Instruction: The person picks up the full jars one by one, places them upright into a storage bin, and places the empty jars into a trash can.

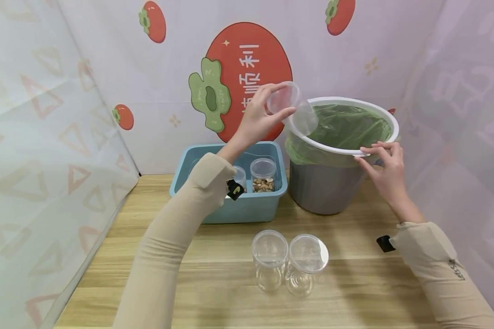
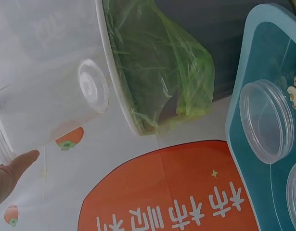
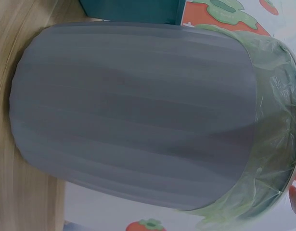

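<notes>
Backdrop [image 1: 169, 59]: white, printed with red fruits.
Table [image 1: 214, 297]: wood-grained, set before it.
Bin [image 1: 323, 189]: grey and white-rimmed, at the table's back right; the right wrist view brings out the long ribs on its wall.
Liner [image 1: 347, 123]: green plastic, folded over the bin's rim.
Basin [image 1: 243, 211]: blue, left of the bin, holding lidded jars [image 2: 265, 122] (a sleeve hides part of it from the head camera).
Left hand [image 1: 261, 116]: fingers spread to the width of a clear jar [image 2: 51, 108], gripping one end.
Right hand [image 1: 387, 169]: fingers pinching the bin's rim; the right wrist view catches only a sliver of them.
Clear jar: tilted beside the bin's left rim; the left wrist view shows its round base plainly.
Table jars [image 1: 269, 274]: two, lidded, upright, side by side in front.
Nuts [image 1: 263, 184]: in a jar inside the basin.
</notes>
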The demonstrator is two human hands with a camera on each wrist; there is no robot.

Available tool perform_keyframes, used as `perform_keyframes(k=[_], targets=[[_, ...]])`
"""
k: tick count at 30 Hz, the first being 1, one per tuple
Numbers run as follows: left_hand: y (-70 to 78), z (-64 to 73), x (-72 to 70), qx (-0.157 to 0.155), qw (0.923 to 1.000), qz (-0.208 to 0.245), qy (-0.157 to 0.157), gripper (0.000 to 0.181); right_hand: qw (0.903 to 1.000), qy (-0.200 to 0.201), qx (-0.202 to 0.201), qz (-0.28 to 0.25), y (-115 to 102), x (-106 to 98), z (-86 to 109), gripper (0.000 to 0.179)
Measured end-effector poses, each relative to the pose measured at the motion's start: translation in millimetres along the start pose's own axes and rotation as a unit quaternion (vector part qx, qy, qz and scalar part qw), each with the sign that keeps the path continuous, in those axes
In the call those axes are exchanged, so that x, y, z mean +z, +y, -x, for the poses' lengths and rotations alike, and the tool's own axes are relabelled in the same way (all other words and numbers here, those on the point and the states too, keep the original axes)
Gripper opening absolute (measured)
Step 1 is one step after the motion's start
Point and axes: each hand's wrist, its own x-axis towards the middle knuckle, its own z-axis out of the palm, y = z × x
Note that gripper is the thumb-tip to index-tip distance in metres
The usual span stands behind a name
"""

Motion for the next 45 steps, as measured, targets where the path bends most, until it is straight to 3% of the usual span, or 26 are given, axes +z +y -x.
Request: perform_keyframes(k=[6,15,19,24,32,45], targets=[[-1.6,-8.1,18.2,-0.001,1.0000,0.007,-0.002,0.053,1.0000,0.002,-0.009,0.000,3.1,-2.1,0.2,0.025],[-10.2,-11.8,38.6,-0.036,0.9992,-0.002,-0.018,0.054,1.0000,0.006,0.001,-0.001,-0.7,-0.1,0.6,0.027],[-16.2,-8.9,42.9,-0.057,0.9971,-0.022,-0.046,0.052,1.0000,0.007,0.001,-0.002,-0.8,1.2,1.2,0.027],[-24.9,0.0,39.9,-0.077,0.9926,-0.027,-0.090,0.046,1.0000,0.001,-0.001,-0.001,0.7,1.6,1.5,0.026],[-34.6,24.8,25.0,-0.083,0.9845,-0.025,-0.152,0.031,1.0000,-0.001,-0.008,0.001,3.1,1.2,0.1,0.028],[-35.1,66.6,8.1,-0.062,0.9766,0.006,-0.206,0.026,0.9999,0.012,-0.006,-0.008,1.7,3.2,0.3,0.025]])
